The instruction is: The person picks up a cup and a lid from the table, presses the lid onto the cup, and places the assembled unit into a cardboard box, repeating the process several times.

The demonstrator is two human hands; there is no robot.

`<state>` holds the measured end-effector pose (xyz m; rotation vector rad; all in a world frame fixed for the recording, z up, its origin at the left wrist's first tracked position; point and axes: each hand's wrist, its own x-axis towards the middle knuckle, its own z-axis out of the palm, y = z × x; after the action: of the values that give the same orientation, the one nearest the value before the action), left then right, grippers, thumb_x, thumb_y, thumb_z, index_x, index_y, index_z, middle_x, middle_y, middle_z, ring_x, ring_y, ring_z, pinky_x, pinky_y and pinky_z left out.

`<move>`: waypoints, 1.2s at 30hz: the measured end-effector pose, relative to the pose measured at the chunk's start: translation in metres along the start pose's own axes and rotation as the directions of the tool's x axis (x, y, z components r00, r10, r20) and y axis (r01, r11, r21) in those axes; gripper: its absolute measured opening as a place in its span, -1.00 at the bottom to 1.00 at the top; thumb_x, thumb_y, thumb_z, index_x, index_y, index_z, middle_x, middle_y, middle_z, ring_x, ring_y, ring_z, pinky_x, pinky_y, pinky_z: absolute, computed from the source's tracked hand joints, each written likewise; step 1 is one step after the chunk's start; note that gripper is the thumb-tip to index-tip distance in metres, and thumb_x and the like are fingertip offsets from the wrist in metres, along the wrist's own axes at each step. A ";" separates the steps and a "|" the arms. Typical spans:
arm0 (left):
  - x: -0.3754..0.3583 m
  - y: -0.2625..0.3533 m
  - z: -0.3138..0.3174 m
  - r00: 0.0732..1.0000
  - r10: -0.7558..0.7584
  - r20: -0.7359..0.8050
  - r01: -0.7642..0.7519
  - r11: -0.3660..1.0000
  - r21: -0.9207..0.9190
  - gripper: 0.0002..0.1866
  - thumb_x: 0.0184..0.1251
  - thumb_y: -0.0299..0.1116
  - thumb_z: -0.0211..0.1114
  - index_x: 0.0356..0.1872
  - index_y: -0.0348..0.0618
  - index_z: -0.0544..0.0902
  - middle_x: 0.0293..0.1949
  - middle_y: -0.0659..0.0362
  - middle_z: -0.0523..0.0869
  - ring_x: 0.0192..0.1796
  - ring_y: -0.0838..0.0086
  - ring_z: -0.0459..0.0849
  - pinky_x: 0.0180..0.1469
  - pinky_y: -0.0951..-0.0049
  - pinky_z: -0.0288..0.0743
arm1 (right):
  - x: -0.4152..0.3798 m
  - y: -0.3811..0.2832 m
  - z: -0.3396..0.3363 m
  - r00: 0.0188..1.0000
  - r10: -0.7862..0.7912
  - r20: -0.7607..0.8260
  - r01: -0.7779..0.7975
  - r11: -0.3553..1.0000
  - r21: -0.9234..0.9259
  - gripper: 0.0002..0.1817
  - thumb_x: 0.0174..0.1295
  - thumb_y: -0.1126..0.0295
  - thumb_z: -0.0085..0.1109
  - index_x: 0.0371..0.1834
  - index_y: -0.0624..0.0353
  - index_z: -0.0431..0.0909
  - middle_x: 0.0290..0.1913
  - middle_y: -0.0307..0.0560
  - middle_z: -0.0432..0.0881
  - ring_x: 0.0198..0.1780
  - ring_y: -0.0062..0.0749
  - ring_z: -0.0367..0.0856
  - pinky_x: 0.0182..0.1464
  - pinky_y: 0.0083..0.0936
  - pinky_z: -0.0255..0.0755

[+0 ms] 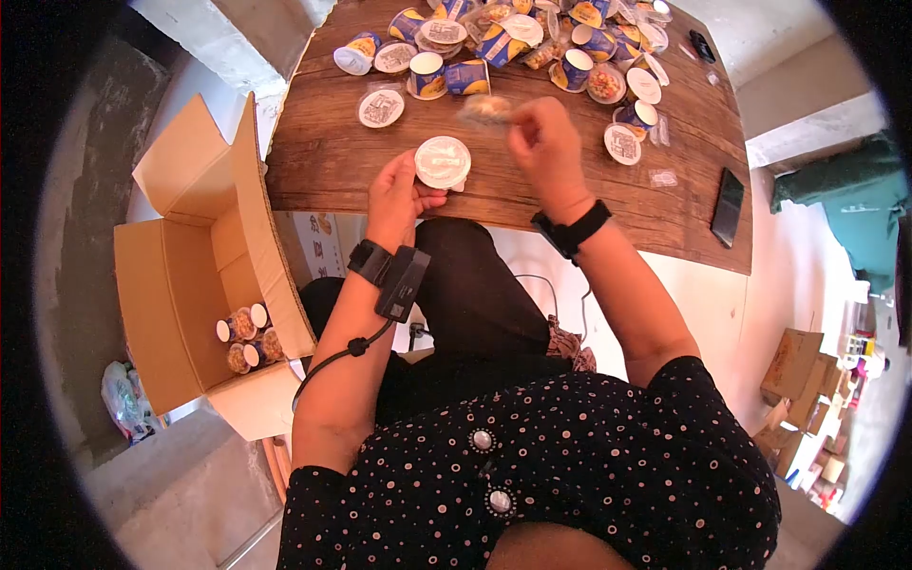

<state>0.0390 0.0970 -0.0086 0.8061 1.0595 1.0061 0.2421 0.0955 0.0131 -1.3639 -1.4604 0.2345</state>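
My left hand (392,198) is closed around a white-lidded cup (443,162) at the table's near edge. The lid faces up and hides most of the cup. Raised to its right, my right hand (549,152) pinches a small clear snack pack (486,109) with orange and pale contents, blurred by motion. Just beyond the cup lies a round printed lid (381,108). Farther back stand a blue-and-yellow paper cup (427,76) and another cup on its side (467,77).
Many cups, lids and clear snack tubs are heaped at the back of the wooden table (323,152). A phone (728,207) lies near the right edge. On the left, an open cardboard box (180,304) holds several filled cups (249,334).
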 end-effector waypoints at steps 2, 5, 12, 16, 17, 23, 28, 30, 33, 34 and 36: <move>-0.002 0.002 -0.001 1.000 -0.002 0.004 0.002 0.999 -0.035 -0.56 0.47 -0.13 -0.05 0.12 -0.30 0.41 -0.19 0.10 0.62 -0.34 0.47 0.62 -0.24 0.47 0.58 | 0.000 -0.010 0.007 0.945 -0.273 0.181 0.299 0.944 -0.140 -0.79 -0.01 0.51 0.19 -0.30 0.13 0.41 -0.28 -0.04 0.44 -0.32 -0.07 0.54 -0.37 -0.33 0.46; -0.003 0.003 -0.005 0.998 -0.027 0.055 0.034 0.991 -0.131 -0.54 0.47 -0.09 -0.06 0.13 -0.29 0.39 -0.13 0.07 0.59 -0.26 0.40 0.63 -0.18 0.43 0.57 | -0.012 -0.007 0.028 0.936 -0.282 0.211 0.310 0.944 -0.111 -0.76 -0.04 0.52 0.17 -0.30 0.11 0.37 -0.27 0.00 0.41 -0.31 0.02 0.51 -0.36 -0.22 0.44; -0.002 -0.002 -0.003 0.998 0.001 0.063 0.006 0.994 -0.112 -0.55 0.47 -0.14 -0.05 0.16 -0.30 0.38 -0.14 0.07 0.61 -0.24 0.41 0.63 -0.18 0.41 0.57 | -0.020 -0.007 0.038 0.938 -0.275 0.210 0.291 0.956 -0.045 -0.78 -0.04 0.58 0.14 -0.32 0.17 0.35 -0.28 0.04 0.40 -0.30 0.07 0.49 -0.34 -0.19 0.42; 0.000 -0.004 -0.003 0.999 0.010 0.052 -0.006 0.997 -0.078 -0.59 0.46 -0.24 -0.01 0.18 -0.30 0.37 -0.16 0.09 0.63 -0.30 0.48 0.64 -0.23 0.48 0.58 | -0.025 -0.008 0.028 0.915 -0.321 0.244 0.331 0.944 0.001 -0.77 -0.04 0.60 0.12 -0.30 0.19 0.36 -0.27 0.06 0.41 -0.26 0.08 0.49 -0.30 -0.21 0.42; 0.002 -0.005 -0.003 0.999 0.006 0.052 -0.002 0.997 -0.078 -0.59 0.46 -0.24 -0.01 0.18 -0.30 0.37 -0.16 0.09 0.63 -0.30 0.48 0.64 -0.23 0.48 0.58 | -0.028 -0.010 0.023 0.913 -0.295 0.281 0.307 0.952 0.000 -0.76 -0.06 0.63 0.12 -0.30 0.19 0.37 -0.26 0.04 0.42 -0.27 0.03 0.49 -0.29 -0.28 0.42; 0.001 -0.003 -0.002 0.998 0.009 0.057 -0.006 0.999 -0.047 -0.61 0.44 -0.33 0.00 0.20 -0.30 0.36 -0.17 0.12 0.63 -0.34 0.52 0.64 -0.28 0.55 0.59 | -0.034 -0.011 0.018 0.945 -0.142 0.296 0.127 0.990 0.067 -0.74 0.07 0.55 0.10 -0.14 0.23 0.39 -0.16 0.12 0.43 -0.19 0.05 0.49 -0.17 -0.22 0.42; 0.003 -0.004 0.001 0.996 0.079 0.040 -0.078 0.997 -0.011 -0.59 0.43 -0.41 -0.02 0.26 -0.26 0.32 -0.05 0.07 0.60 -0.28 0.51 0.65 -0.29 0.57 0.60 | -0.020 -0.011 0.026 0.934 -0.127 0.333 0.080 0.985 0.151 -0.56 0.20 0.41 0.10 0.15 0.23 0.33 0.06 0.17 0.43 0.09 0.03 0.43 0.12 -0.27 0.34; 0.004 -0.001 0.003 0.996 0.075 0.040 -0.075 0.997 -0.011 -0.59 0.41 -0.46 -0.05 0.26 -0.27 0.32 -0.04 0.06 0.59 -0.29 0.53 0.65 -0.32 0.58 0.60 | -0.020 -0.010 0.028 0.851 -0.195 0.487 0.128 0.978 0.167 -0.49 0.22 0.36 0.11 0.24 0.22 0.27 0.17 0.18 0.38 0.22 0.03 0.33 0.24 -0.29 0.23; 0.003 -0.002 0.000 0.996 0.070 0.052 -0.069 0.997 -0.026 -0.58 0.40 -0.52 -0.07 0.27 -0.27 0.31 -0.01 0.05 0.58 -0.28 0.54 0.64 -0.35 0.59 0.60 | -0.021 -0.009 0.030 0.848 -0.127 0.515 0.019 0.978 0.210 -0.49 0.20 0.38 0.12 0.23 0.22 0.27 0.16 0.16 0.39 0.19 0.04 0.36 0.22 -0.30 0.27; 0.003 -0.003 -0.001 0.995 0.075 0.073 -0.072 0.997 -0.042 -0.58 0.39 -0.52 -0.07 0.27 -0.27 0.31 0.00 0.05 0.57 -0.25 0.53 0.64 -0.34 0.58 0.60 | -0.022 -0.009 0.031 0.848 -0.126 0.515 0.018 0.978 0.210 -0.49 0.20 0.38 0.12 0.23 0.22 0.27 0.16 0.16 0.39 0.19 0.04 0.36 0.22 -0.30 0.27; 0.003 -0.005 0.000 0.994 0.081 0.069 -0.079 0.996 -0.034 -0.57 0.40 -0.52 -0.08 0.28 -0.26 0.30 0.01 0.06 0.57 -0.24 0.53 0.64 -0.32 0.58 0.59 | -0.021 -0.009 0.030 0.850 -0.166 0.500 0.041 0.967 0.252 -0.47 0.18 0.39 0.15 0.23 0.22 0.27 0.15 0.15 0.39 0.18 0.05 0.38 0.21 -0.31 0.28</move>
<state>0.0407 0.0980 -0.0138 0.8579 0.9552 1.0516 0.2088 0.0901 -0.0034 -1.0645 -1.8783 0.7283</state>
